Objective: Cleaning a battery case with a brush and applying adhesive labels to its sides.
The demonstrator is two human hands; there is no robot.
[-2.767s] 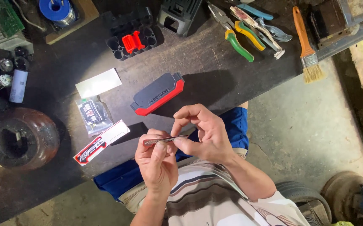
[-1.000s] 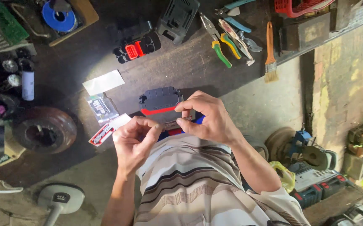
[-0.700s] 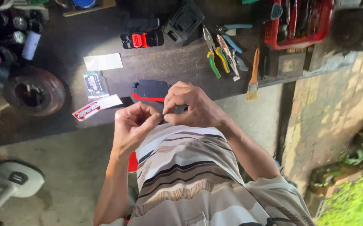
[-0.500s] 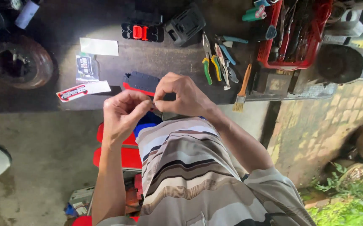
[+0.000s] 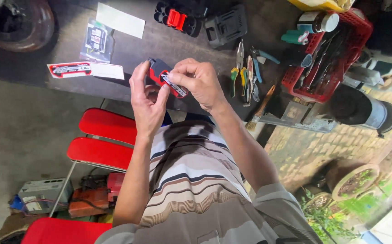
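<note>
Nearest the camera is the person's striped shirt point(image 5: 196, 190), with both forearms rising from it toward the dark desk point(image 5: 160, 45). The left hand point(image 5: 147, 101) and the right hand point(image 5: 195, 81) meet just above the desk's near edge and together hold a small red and black battery pack point(image 5: 165, 80). The left hand's fingers point(image 5: 138, 74) curl around its left end, thumb against its underside; the right hand's fingers point(image 5: 182, 72) pinch its right end, where a light label strip shows. Below and left of the hands stands a red chair point(image 5: 101, 138) on the concrete floor.

On the desk beyond, to the left, lie a red and white card point(image 5: 85, 70), a clear packet point(image 5: 97, 39) and a white paper slip point(image 5: 120, 20). Straight ahead sit a black and red part point(image 5: 178, 19) and a black charger base point(image 5: 227, 26). To the right lie pliers point(image 5: 243, 72) and a paintbrush point(image 5: 260, 108), then a red basket point(image 5: 331, 58) of tools.
</note>
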